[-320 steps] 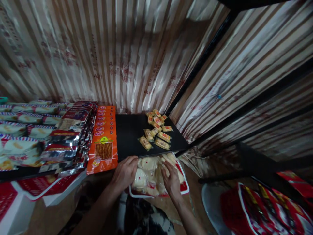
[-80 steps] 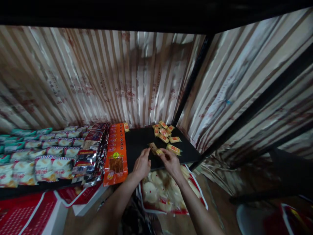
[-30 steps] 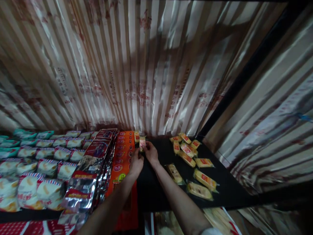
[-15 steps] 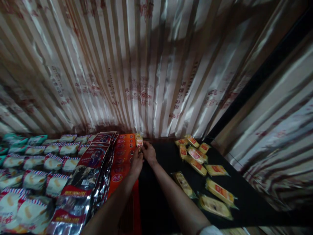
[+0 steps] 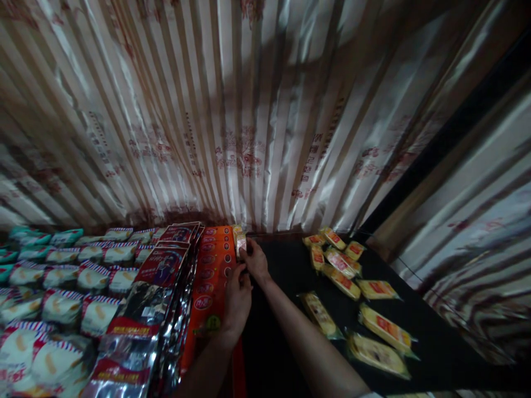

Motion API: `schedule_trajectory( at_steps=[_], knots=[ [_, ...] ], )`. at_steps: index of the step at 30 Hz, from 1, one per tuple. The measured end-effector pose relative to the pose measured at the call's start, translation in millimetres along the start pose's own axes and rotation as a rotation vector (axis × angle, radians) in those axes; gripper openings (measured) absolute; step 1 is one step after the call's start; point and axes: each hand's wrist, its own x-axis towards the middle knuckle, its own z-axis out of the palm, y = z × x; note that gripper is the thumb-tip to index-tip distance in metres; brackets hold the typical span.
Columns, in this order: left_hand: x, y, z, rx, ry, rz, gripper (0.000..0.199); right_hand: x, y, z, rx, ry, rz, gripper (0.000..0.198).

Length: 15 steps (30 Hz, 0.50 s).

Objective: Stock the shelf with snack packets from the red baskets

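Pinching the wrapped cake (image 5: 241,245) in your right hand (image 5: 256,261), far on the shelf (image 5: 284,265) beside the orange packet (image 5: 211,276); you're probably wanting light, even pressure. Left hand (image 5: 238,298): fingers bent, hold unclear.

On the right, three wrapped cakes (image 5: 386,330) lie near and at least seven far. Two more sit beside one visible orange pack (image 5: 213,265). Left, over ten white bags (image 5: 62,308) show.

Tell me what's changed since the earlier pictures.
Two wrapped snacks are now beside the far end of the orange packet; the nearer was carried left. The left hand has drawn back; the right hand still touches it. The orange packet and silver packets stayed put.
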Motion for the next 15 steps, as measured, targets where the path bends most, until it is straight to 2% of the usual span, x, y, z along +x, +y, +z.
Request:
schedule_trajectory(
  at_steps=[4,7,11,15],
  knots=[
    [-19,1,-8,-0.108,-0.006,0.015,0.031,-1,0,3,0.018,0.028,0.011,0.044],
    [-29,7,-18,-0.069,-0.009,0.021,0.032,-5,-1,1,0.04,0.085,0.026,0.045],
    [-41,13,-35,0.223,0.02,0.158,0.032,-24,-6,-8,0.066,0.168,0.033,0.04],
    [-55,5,-47,0.587,0.027,0.308,0.032,-59,-11,-14,0.104,0.115,0.078,0.038]
  ],
)
